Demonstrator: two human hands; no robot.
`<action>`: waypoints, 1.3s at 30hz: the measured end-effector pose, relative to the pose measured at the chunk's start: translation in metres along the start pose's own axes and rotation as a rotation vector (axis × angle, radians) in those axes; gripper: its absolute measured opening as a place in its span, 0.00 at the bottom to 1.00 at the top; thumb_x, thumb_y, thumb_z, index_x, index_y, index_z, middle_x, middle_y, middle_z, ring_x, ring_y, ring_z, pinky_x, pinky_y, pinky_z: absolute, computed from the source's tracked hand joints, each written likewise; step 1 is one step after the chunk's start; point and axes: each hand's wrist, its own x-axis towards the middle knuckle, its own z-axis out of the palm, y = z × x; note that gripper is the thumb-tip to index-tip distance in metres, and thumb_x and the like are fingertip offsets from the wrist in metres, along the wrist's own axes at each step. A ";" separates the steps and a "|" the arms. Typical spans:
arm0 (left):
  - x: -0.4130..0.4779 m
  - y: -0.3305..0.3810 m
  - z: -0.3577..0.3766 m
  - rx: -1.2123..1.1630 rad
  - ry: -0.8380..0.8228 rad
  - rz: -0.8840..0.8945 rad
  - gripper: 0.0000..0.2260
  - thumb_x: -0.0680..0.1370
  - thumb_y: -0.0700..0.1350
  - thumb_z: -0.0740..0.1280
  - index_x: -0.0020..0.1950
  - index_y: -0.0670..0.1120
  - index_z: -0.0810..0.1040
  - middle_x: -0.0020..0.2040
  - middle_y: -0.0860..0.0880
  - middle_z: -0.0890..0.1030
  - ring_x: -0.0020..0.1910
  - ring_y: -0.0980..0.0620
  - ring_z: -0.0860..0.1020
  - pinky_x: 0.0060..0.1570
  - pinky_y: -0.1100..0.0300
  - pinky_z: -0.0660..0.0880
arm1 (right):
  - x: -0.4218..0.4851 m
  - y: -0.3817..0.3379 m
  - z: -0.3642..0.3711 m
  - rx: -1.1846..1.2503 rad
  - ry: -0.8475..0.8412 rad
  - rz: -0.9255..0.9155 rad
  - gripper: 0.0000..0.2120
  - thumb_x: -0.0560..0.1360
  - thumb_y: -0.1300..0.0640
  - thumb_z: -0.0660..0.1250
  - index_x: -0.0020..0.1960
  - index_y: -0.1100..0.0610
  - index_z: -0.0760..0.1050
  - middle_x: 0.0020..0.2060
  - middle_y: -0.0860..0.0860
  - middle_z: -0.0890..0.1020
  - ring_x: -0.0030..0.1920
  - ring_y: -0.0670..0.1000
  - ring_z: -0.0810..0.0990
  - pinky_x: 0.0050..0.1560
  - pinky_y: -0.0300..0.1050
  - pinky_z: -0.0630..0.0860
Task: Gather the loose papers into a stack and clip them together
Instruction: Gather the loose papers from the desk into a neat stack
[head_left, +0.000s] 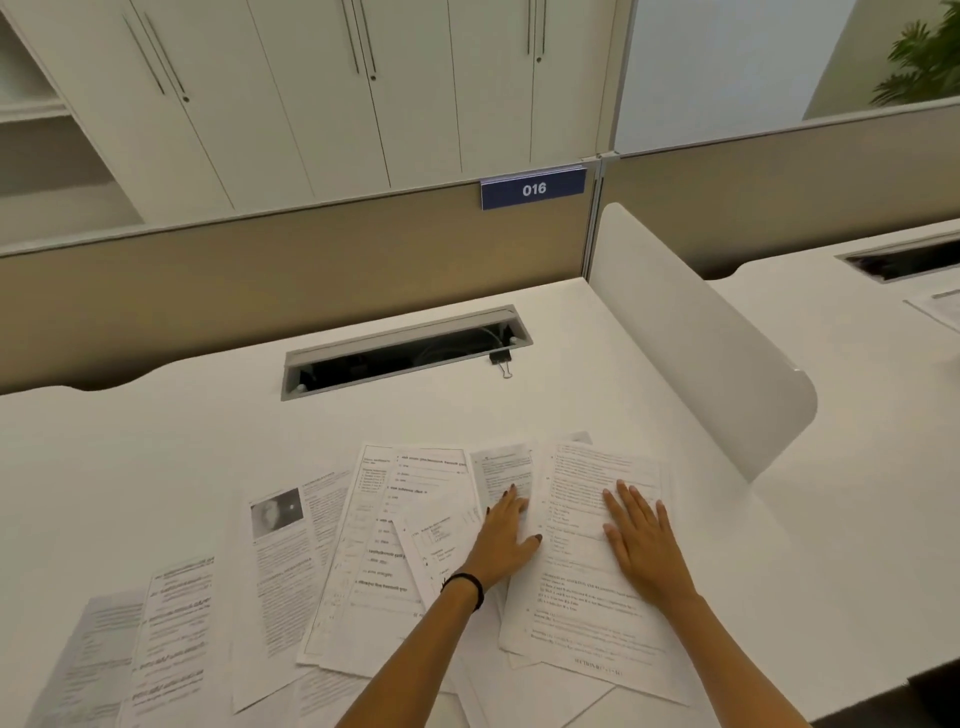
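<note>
from the head view, the loose papers (358, 545) lie spread out in a messy fan on the white desk (156, 457), near its front edge, and many lie on top of each other. the left hand (506, 535) lies flat on the papers near the middle, with its fingers straight and spread, holding nothing. it has a black band (465, 584) on the wrist. the right hand (641, 540) lies flat too, fingers straight, resting on the sheet (582, 597) at the right side of the pile. the two hands are near each other but not touching. a small black clip (501, 358) sits far back on the desk, well apart from the papers, just beside the right end of a long dark slot (405, 351). behind it a blue sign (533, 188) says 016.
</note>
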 end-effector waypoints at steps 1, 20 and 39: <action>0.000 -0.001 -0.001 0.011 -0.015 0.002 0.28 0.77 0.50 0.63 0.73 0.44 0.57 0.77 0.46 0.49 0.76 0.48 0.48 0.74 0.52 0.47 | 0.002 -0.001 0.000 -0.003 0.002 0.000 0.36 0.70 0.33 0.25 0.72 0.48 0.41 0.73 0.46 0.44 0.74 0.47 0.43 0.73 0.49 0.37; 0.014 0.000 -0.004 -0.269 0.394 -0.200 0.25 0.80 0.44 0.57 0.75 0.42 0.54 0.77 0.45 0.51 0.76 0.49 0.51 0.74 0.57 0.50 | 0.041 -0.030 0.001 0.095 0.157 0.188 0.39 0.72 0.33 0.31 0.74 0.53 0.53 0.75 0.59 0.53 0.75 0.57 0.51 0.70 0.60 0.41; 0.014 0.008 -0.023 -0.632 0.319 -0.154 0.33 0.74 0.41 0.69 0.74 0.48 0.54 0.69 0.46 0.69 0.64 0.49 0.71 0.66 0.50 0.70 | 0.047 -0.033 0.001 0.354 0.067 0.041 0.29 0.77 0.42 0.53 0.73 0.54 0.53 0.75 0.56 0.50 0.75 0.53 0.47 0.74 0.50 0.45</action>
